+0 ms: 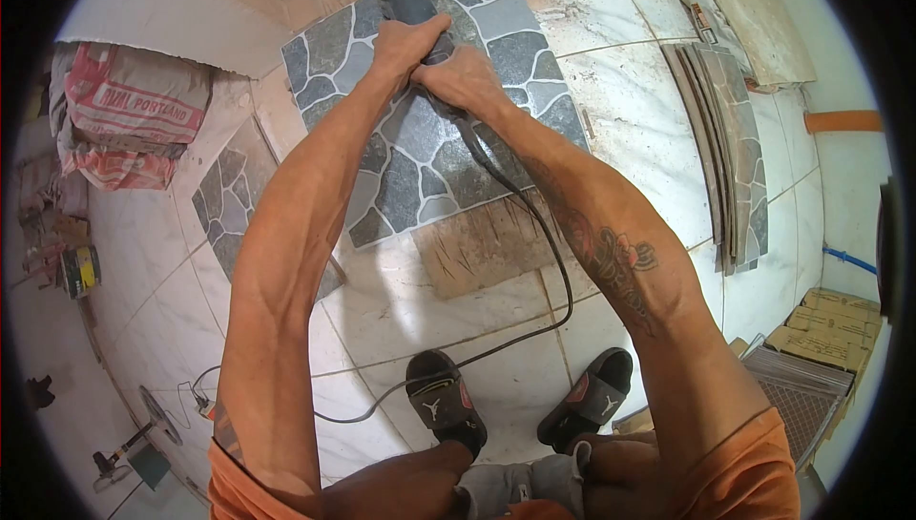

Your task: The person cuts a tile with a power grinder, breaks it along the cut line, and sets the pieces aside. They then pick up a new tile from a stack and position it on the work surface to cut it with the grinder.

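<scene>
Both of my hands grip an angle grinder (pixel 405 1) at the top middle, its head and thin disc pointing away from me. My left hand (pixel 405 45) is wrapped round the body just behind the head. Closer to me, my right hand (pixel 462 79) closes round the rear of the handle. Beneath them lies a large tile (pixel 415 176) with a grey stone pattern and white joint lines. The disc stands near the tile's far edge. From the handle's end a black cord (pixel 549 234) loops down toward my feet.
A scored wooden board (pixel 491 245) shows under the tile's near edge. Stacked tiles (pixel 720 157) lean at right, near cardboard boxes (pixel 828 324). Cement bags (pixel 138 105) and another patterned tile (pixel 227 191) are at left. The cord crosses the floor beside my slippers (pixel 446 396). A fan (pixel 160 415) stands lower left.
</scene>
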### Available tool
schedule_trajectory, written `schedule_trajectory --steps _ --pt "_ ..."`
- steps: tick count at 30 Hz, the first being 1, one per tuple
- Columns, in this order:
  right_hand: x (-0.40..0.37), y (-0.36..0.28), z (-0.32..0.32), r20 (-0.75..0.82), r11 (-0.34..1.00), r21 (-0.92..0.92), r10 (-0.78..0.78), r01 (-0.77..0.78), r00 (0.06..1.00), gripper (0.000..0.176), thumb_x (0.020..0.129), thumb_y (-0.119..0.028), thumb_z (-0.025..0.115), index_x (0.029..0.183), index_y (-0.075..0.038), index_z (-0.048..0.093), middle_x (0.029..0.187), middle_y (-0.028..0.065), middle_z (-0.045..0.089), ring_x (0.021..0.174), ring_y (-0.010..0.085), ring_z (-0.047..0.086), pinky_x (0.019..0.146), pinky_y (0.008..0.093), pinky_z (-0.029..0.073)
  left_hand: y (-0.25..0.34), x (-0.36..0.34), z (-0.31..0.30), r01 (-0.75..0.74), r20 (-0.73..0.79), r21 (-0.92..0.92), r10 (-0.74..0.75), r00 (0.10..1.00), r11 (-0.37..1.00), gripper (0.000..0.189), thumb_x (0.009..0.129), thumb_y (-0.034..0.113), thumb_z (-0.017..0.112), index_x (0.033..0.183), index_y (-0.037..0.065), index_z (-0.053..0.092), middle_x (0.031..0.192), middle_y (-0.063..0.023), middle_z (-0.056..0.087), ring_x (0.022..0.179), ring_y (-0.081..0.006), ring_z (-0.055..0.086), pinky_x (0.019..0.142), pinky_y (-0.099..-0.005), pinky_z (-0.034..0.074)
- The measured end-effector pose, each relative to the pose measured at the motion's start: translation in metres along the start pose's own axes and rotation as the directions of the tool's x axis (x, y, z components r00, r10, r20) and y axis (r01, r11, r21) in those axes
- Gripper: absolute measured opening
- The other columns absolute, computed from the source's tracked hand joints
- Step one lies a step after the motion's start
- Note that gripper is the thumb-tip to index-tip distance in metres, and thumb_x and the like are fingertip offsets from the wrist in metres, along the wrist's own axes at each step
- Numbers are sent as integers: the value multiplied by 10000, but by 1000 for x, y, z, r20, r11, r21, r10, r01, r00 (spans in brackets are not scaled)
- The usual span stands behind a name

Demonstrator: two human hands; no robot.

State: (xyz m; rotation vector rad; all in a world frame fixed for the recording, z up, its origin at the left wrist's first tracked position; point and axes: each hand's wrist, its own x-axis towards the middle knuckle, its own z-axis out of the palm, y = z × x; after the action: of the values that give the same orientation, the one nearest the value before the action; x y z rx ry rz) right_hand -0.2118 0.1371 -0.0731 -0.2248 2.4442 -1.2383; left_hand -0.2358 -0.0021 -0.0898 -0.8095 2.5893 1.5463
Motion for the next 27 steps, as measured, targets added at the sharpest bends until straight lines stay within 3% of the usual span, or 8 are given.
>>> schedule_trajectory --steps 17,27 --pt "-6 4 1 19 1000 -6 28 -28 999 693 670 -475 756 972 148 705 1032 344 693 1025 417 701 885 420 565 5 -17 1 18 39 -59 -16 999 998 574 736 423 769 959 -102 707 931 -154 711 806 -215 670 702 -349 517" --pt "-14 2 -1 12 1000 -9 22 -22 1000 660 686 -451 738 973 142 703 1033 346 689 1028 429 691 899 431 555 5 -22 1 12 17 9 -12 1000 1000 637 733 434 775 1009 -135 698 1013 -202 716 870 -243 695 745 -361 534"
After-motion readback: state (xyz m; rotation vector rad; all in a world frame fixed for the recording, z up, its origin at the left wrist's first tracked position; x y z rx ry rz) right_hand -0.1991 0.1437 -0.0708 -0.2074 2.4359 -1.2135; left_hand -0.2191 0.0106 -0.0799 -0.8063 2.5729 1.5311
